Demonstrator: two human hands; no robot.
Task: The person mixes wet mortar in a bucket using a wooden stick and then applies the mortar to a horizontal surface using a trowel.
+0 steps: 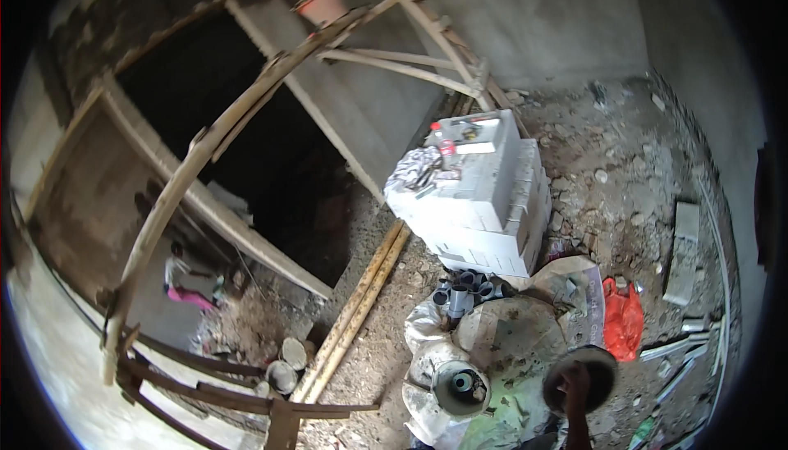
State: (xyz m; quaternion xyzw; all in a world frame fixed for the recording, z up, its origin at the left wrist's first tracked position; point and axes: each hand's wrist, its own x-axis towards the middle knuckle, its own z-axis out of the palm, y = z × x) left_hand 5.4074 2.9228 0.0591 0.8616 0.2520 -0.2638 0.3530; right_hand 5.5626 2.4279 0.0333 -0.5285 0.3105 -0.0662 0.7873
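Observation:
My right hand (574, 381) reaches in from the lower edge, over a dark round basin-like thing (603, 372) with a paler rim. The fingers look bent and drawn together, but blur and small size hide what they grip. My left hand does not show. Just left of the round thing lies a dirty pale sack or sheet (509, 331) with green stains. Beside that stands an open white sack (419, 372) with a round mouth and a grey pipe fitting (462, 382) inside. More grey pipe fittings (460, 294) sit bunched above it.
White boxes (460, 232) are stacked ahead, carrying a red-capped bottle (444, 142) and cloth (414, 168). A red plastic bag (622, 319) and loose pipes (675, 350) lie right. Wooden poles (361, 302) cross the rubble floor; another person (182, 276) crouches far left.

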